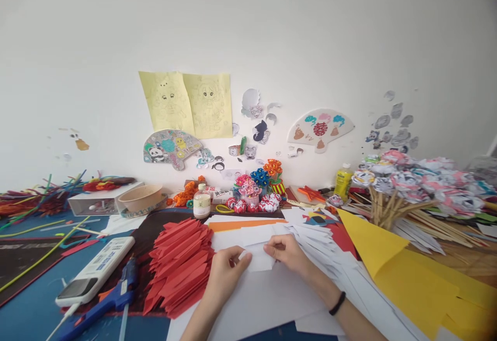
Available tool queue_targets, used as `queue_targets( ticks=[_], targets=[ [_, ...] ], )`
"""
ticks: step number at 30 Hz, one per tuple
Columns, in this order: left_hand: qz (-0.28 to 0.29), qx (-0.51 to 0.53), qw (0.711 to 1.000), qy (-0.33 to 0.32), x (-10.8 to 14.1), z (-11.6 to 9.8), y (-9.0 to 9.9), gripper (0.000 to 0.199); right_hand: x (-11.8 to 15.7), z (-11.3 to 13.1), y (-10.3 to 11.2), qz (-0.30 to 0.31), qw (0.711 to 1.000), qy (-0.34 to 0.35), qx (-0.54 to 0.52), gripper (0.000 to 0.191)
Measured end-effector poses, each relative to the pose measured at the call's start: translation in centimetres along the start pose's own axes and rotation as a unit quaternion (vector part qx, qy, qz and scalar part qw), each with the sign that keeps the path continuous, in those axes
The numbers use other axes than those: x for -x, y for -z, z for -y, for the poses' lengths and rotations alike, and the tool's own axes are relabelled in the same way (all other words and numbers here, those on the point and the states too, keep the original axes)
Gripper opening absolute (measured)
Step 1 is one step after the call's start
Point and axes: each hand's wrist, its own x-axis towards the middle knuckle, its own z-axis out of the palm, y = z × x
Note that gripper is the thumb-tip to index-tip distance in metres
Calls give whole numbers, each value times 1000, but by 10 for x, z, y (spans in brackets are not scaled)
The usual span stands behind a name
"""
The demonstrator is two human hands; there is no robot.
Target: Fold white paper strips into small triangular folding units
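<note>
A small white paper piece is held between my two hands above large white sheets. My left hand pinches its left edge between thumb and fingers. On the right edge, the thumb and index finger of my right hand are closed on the same piece; a black band circles that wrist. Folded red paper strips lie piled left of my left hand. Beyond and to the right of my right hand, white paper strips are spread out.
At the left lie a blue glue gun and a white power strip. Yellow sheets cover the right side. A small bottle, pipe-cleaner flowers and paper flowers on sticks stand along the back.
</note>
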Motion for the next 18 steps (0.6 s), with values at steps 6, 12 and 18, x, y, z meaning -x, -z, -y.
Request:
queue_targets(
  ticks=[6, 12, 18],
  targets=[
    [-68, 54, 996, 21, -3, 2, 1, 39, 6, 5, -6, 91, 996, -1, 19, 29],
    [9, 64, 998, -12, 0, -3, -7, 28, 6, 10, -15, 101, 989, -57, -90, 36],
    [19, -13, 1000, 5, 1, 0, -9, 19, 8, 20, -9, 123, 979, -59, -149, 42]
  ],
)
